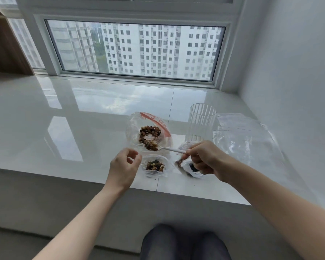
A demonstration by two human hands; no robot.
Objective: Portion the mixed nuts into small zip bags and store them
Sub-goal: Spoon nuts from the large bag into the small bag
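A: Where is the load right now?

B: Centre of the frame. The right hand (201, 158) pinches the handle of a white plastic spoon (172, 150), and the spoon's long axis runs nearly level, from that hand on the right to its bowl on the left. The bowl is heaped with brown mixed nuts (152, 146) at the near lip of the large clear zip bag with the red seal strip (150, 128), which holds the main supply.

A: And the target?

B: The small clear zip bag (155, 167), standing open with some nuts already in it, lies directly below the spoon bowl in the frame, just nearer the person. So, as I judge it, the move is a short draw toward the body and a tip.

A: The other hand?

B: The left hand (125, 166) sits just left of that small bag, fingers curled, thumb and forefinger closed at the large bag's clear rim; whether it truly pinches the plastic I cannot tell. It is the nearer hand to steady the small bag's mouth.

A: Anything else close?

B: A second small filled bag (192, 168) lies under the right hand; a ribbed clear glass tumbler (200, 122) and a stack of empty clear bags (246, 136) stand to the right on the glossy white sill (83, 117).
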